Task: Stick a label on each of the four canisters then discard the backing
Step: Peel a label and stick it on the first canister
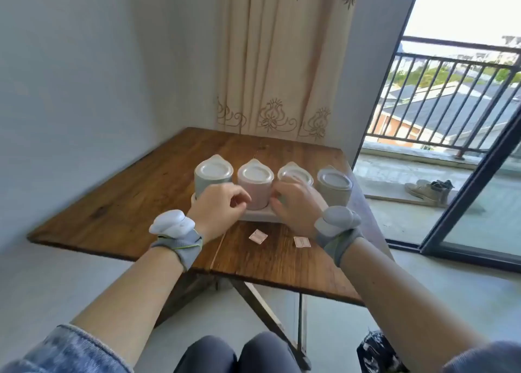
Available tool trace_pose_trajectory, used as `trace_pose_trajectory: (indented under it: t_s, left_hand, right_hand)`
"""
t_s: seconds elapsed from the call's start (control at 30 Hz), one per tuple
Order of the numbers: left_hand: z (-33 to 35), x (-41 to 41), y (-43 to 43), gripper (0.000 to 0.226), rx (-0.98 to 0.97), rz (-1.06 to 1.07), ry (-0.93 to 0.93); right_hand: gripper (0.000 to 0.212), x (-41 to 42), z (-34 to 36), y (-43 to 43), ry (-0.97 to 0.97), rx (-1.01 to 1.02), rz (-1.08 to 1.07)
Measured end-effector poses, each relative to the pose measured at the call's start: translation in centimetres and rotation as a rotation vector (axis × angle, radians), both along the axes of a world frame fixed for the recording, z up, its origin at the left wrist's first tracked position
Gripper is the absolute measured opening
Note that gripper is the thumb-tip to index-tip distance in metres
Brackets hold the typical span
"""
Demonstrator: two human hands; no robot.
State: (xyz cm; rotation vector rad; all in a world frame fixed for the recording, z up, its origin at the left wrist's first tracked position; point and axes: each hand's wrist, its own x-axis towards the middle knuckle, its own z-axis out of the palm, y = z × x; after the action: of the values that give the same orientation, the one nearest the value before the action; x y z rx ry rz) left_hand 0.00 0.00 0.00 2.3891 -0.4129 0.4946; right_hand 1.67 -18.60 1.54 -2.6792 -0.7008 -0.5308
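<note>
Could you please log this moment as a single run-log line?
left hand: at pink canister, grip unclear | right hand: on third canister | two labels on table

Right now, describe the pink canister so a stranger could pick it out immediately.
On the wooden table, four lidded canisters stand in a row on a white tray. The pink canister is second from the left, between both hands, the only pink one.

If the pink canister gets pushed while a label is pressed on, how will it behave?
The pink canister looks glazed, so probably slippery and breakable. It is squat and stands upright in the tray between neighbours, so it likely slides rather than tips. The left hand could steady it.
</note>
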Motion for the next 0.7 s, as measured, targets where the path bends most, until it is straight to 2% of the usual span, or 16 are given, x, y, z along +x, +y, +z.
trace_pose_trajectory:
  t_s: [0.13,0.23,0.37,0.5,0.6,0.7]
  left_hand:
    - [-2.3,-0.9,-0.3,0.017,0.02,0.001,0.285]
    - [-2.8,-0.4,-0.9,0.031,-0.014,0.041,0.436]
    - [-2.8,0.5,-1.6,0.035,0.01,0.097,0.514]
    - [-2.3,0.9,-1.9,0.028,0.017,0.082,0.58]
    - [-2.2,1.1,-2.0,0.02,-0.004,0.076,0.601]
    - [-2.2,1.2,-2.0,0.016,-0.017,0.082,0.606]
  right_hand:
    - [0.018,-1.1,-2.6,0.3,0.283,-0.05,-0.038]
    - [0.022,-0.9,-3.8,0.5,0.415,0.012,-0.078]
    - [0.029,-0.2,-4.6,0.7,0.511,0.144,-0.136]
    - [0.006,0.3,-4.4,1.2,0.609,0.241,-0.182]
    - [0.002,0.6,-4.1,1.7,0.644,0.229,-0.184]
    - [0.022,0.7,-3.8,1.8,0.663,0.248,-0.187]
